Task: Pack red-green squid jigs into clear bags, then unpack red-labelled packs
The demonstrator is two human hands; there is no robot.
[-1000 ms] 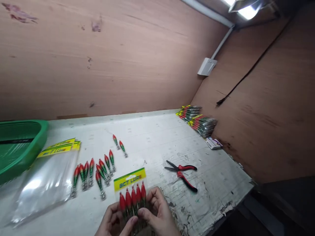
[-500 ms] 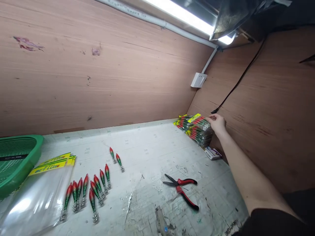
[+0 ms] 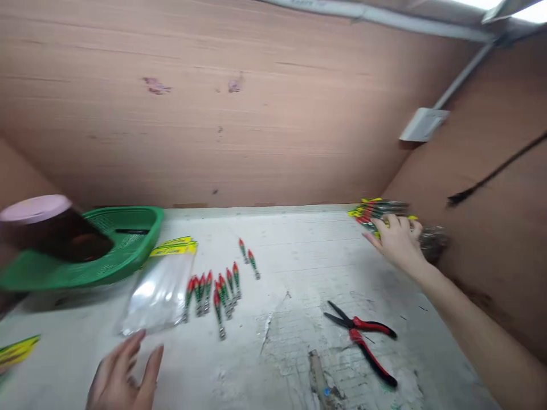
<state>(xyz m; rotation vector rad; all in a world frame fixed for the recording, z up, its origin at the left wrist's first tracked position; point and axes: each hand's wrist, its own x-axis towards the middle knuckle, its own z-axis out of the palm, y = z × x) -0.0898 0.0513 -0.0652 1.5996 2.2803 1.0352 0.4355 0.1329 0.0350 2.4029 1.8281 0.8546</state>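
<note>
My right hand (image 3: pixel 397 242) is at the far right corner, fingers spread over a pile of bagged fishing lures (image 3: pixel 374 209); it covers part of the pile, and whether it touches the bags is hard to tell. My left hand (image 3: pixel 126 373) hovers at the lower left with thumb and fingers apart, holding nothing. Just beyond it lies a stack of clear plastic bags (image 3: pixel 160 290) with yellow headers. Several red-and-green lures (image 3: pixel 220 296) lie loose beside these bags, and two more lures (image 3: pixel 248 257) rest farther back.
Red-and-black pliers (image 3: pixel 356 330) lie on the right half of the white tabletop (image 3: pixel 294 250). A green basket (image 3: pixel 141 250) stands at left with a dark, pink-topped container (image 3: pixel 55 228). A yellow-headed bag (image 3: pixel 17 350) shows at the left edge. A cable (image 3: pixel 491 176) hangs along the right wall.
The view has swung left. My left hand has come into view at the bottom. My right hand's fingers, earlier closed at the top of the bagged pile, are now spread in front of it.
</note>
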